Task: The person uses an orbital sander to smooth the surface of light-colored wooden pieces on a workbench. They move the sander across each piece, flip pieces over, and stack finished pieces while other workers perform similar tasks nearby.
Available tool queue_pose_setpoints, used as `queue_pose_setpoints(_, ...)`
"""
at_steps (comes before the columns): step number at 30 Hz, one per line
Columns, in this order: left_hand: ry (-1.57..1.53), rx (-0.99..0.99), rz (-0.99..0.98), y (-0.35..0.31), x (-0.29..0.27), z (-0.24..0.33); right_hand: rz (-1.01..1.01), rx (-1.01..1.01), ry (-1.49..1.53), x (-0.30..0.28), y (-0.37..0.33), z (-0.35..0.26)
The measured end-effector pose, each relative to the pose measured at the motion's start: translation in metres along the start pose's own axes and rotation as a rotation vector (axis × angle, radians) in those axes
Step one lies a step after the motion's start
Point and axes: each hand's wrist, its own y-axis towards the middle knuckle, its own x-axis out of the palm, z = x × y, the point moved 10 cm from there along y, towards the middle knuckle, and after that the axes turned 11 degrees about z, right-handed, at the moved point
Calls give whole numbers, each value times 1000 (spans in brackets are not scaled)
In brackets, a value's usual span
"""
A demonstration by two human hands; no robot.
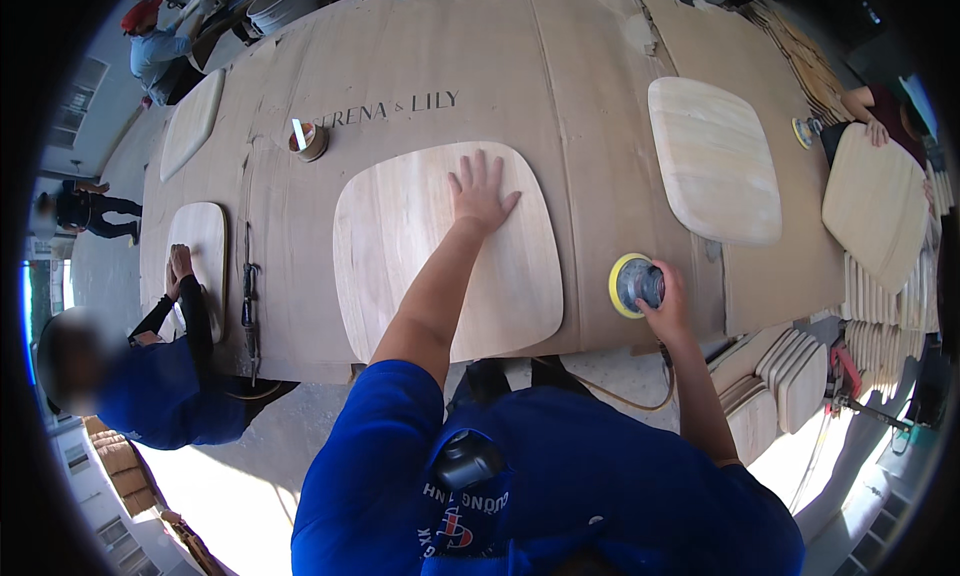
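- 2 hands busy here: the left hand (482,194) lies flat with fingers spread on the rounded wooden panel (420,266), which sits in the middle of the cardboard-covered table (560,66).
- The right hand (668,298) is wrapped around a round sander (634,285) with a yellow pad, just right of that panel.
- Another wooden panel (712,159) lies farther right.
- A co-worker in blue (165,396) presses on a small panel (200,261) at the left.

I see a pale, smooth, matt wooden panel (447,253). It lies on creased brown cardboard (420,66). The sander (636,284) has a yellow pad.
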Motion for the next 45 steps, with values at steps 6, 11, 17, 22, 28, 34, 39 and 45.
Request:
queue_pose_setpoints(6, -160, 317, 28, -83, 2, 107, -63, -59, -9, -1, 16, 23)
queue_pose_setpoints(11, -281, 552, 17, -119, -1, 148, -116, -118, -110, 12, 34, 30)
queue_pose_setpoints(17, -231, 377, 102, -126, -11, 115, -80, -103, -176, 9, 53, 40)
queue_pose_setpoints(22, -62, 310, 22, -158, -3, 13, -148, -52, -204, 13, 45, 47)
queue_pose_setpoints(28, 130, 228, -59, -186, -4, -120, -21, -3, -261, 26, 39, 43)
queue_pose_setpoints(34, 53, 112, -106, -179, -11, -160, -32, 64, -322, 29, 41, 43)
queue_pose_setpoints(39, 29, 68, -33, -197, -14, -183, 29, 127, -408, 24, 36, 47)
queue_pose_setpoints(45, -48, 65, 68, -199, -9, -210, 56, 238, -386, 16, 20, 48)
